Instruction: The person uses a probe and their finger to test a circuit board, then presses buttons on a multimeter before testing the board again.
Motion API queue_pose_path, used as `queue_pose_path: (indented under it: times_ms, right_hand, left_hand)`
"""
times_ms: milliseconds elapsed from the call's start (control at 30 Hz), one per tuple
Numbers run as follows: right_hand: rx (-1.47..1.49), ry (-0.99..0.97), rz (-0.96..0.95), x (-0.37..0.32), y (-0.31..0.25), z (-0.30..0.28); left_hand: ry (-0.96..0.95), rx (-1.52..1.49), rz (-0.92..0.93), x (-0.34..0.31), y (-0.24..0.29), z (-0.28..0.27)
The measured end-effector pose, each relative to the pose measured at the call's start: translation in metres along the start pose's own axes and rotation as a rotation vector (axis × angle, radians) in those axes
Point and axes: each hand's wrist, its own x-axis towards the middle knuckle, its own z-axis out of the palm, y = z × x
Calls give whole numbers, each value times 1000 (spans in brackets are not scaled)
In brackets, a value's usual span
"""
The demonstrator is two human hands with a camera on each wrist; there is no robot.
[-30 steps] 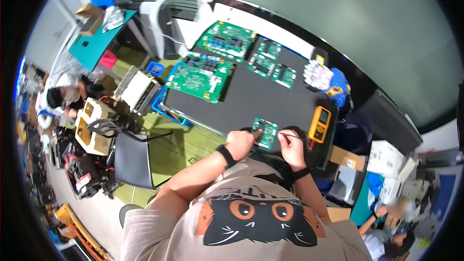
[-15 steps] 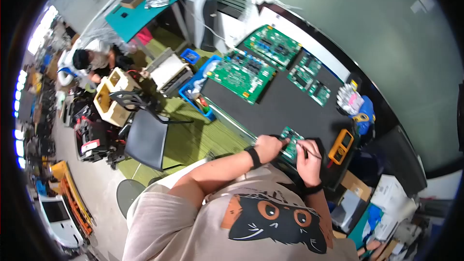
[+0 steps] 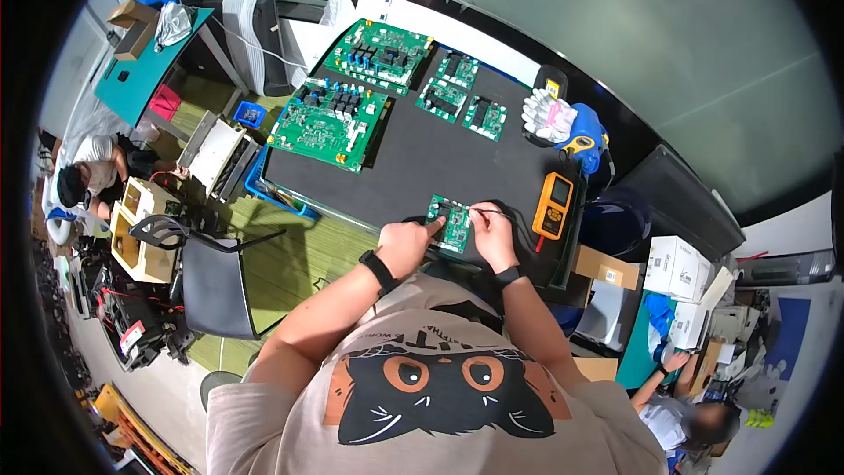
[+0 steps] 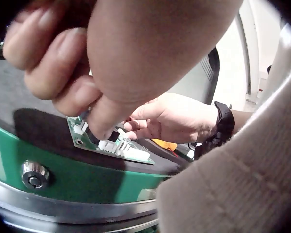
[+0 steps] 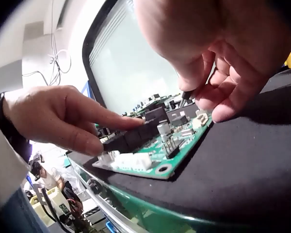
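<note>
Evidently probing is under way: the small circuit board (image 3: pixel 453 222) lies at the near edge of the table (image 3: pixel 422 167). The left hand (image 3: pixel 406 244) presses it down with a straight forefinger, its other fingers (image 4: pixel 43 73) curled on nothing. The right hand (image 3: pixel 492 233) pinches a thin test probe (image 5: pixel 185 97), tip among the components, with the multimeter (image 3: pixel 554 204) just beside. The next move, I'd judge, calls for a steady tip and a glance at the meter.
</note>
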Motion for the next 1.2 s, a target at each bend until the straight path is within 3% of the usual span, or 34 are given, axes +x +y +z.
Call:
queue_pose_path:
  times_ms: [100,900,1033,1200]
  right_hand:
    - [-114,33,-149,3,2,-1]
    - [-240,-6,-249,1,-13,-8]
    - [-311,-56,-357,2,-16,-13]
    - [-424,-137,-446,5,-18,-15]
  left_hand:
    - [67,-14,17,1,-5,6]
    - [55,10,6,0,-3,3]
    - [125,-31,19,2,-4,12]
    - [71,30,-9,2,-4,11]
